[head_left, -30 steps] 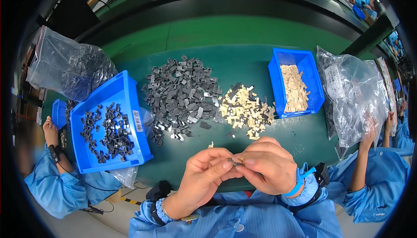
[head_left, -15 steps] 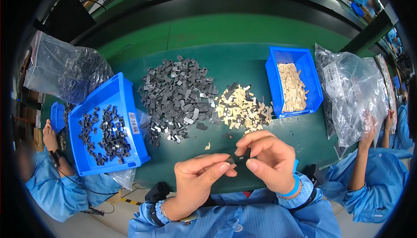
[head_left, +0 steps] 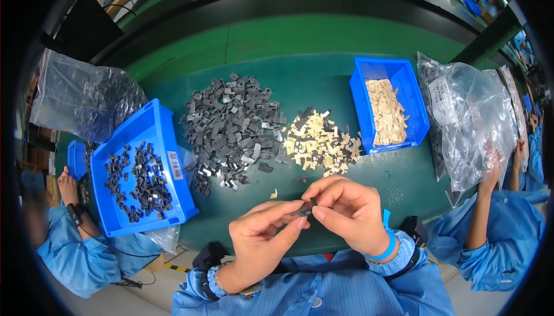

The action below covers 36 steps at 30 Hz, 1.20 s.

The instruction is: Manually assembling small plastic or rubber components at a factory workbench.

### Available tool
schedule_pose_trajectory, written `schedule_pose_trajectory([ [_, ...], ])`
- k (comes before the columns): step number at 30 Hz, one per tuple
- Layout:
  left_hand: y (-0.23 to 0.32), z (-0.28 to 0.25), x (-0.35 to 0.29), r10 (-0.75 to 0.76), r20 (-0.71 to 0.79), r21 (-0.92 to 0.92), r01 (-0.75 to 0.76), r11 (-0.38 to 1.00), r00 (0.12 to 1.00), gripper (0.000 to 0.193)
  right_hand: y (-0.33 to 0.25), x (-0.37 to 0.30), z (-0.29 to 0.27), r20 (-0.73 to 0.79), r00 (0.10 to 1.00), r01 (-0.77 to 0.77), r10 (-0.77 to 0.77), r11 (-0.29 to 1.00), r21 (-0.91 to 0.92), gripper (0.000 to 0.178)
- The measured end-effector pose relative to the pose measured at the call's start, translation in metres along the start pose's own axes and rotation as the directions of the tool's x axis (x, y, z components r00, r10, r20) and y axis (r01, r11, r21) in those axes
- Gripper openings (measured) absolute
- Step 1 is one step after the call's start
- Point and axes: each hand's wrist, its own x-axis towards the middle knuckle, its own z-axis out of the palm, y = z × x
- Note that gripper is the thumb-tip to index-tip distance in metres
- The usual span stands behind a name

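The left hand [head_left: 262, 232] has its thumb and fingers closed in a pinch, and between their tips it holds a small dark grey part [head_left: 301, 209]. The right hand [head_left: 352, 212], with a blue band [head_left: 385, 251] around the wrist, has its fingers bent and its thumb and forefinger pressed on a small black piece [head_left: 314, 202]. The two small things are at the same place, just above the near side of the green table [head_left: 404, 192]; I cannot tell if they are joined. Beyond the hands there lies a wide heap of dark parts [head_left: 231, 125], and to its right a smaller heap of yellow pieces [head_left: 320, 140] with some dark bits among them. One loose yellow piece [head_left: 274, 194] lies near the left hand. On the left stands a blue tray [head_left: 180, 192] with small black parts [head_left: 149, 186] inside, and on the right a blue box [head_left: 360, 97] contains tan pieces [head_left: 385, 111]
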Motion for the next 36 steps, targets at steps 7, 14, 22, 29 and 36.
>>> schedule_pose_trajectory([
  [7, 0.0038, 0.0002, 0.0002, -0.005, 0.007, 0.046, 0.004, 0.999, 1.0, 0.025, 0.0011, -0.001, -0.0002, -0.004, 1.0, 0.026, -0.027, 0.999, -0.03, 0.007],
  [14, 0.0045, 0.0003, -0.0007, -0.012, 0.0, 0.063, 0.012, 0.998, 1.0, 0.024, 0.0012, -0.0001, 0.0001, 0.0, 0.998, 0.068, -0.068, 0.992, -0.106, 0.008],
  [22, 0.0054, 0.0018, -0.0004, 0.0, -0.012, 0.033, 0.0, 0.999, 1.0, 0.024, 0.0002, 0.0001, 0.0004, 0.011, 0.997, 0.083, -0.083, 0.978, -0.19, 0.009],
  [29, 0.005, 0.0009, 0.0005, -0.011, -0.004, 0.021, 0.011, 1.0, 1.0, 0.023, -0.0011, 0.0002, -0.0004, 0.03, 0.994, 0.105, -0.101, 0.969, -0.224, 0.01],
  [36, 0.0049, 0.0007, 0.0014, -0.029, -0.012, -0.011, 0.029, 1.0, 1.0, 0.023, -0.002, 0.0012, -0.0005, 0.036, 0.996, 0.085, -0.079, 0.973, -0.213, 0.009],
])
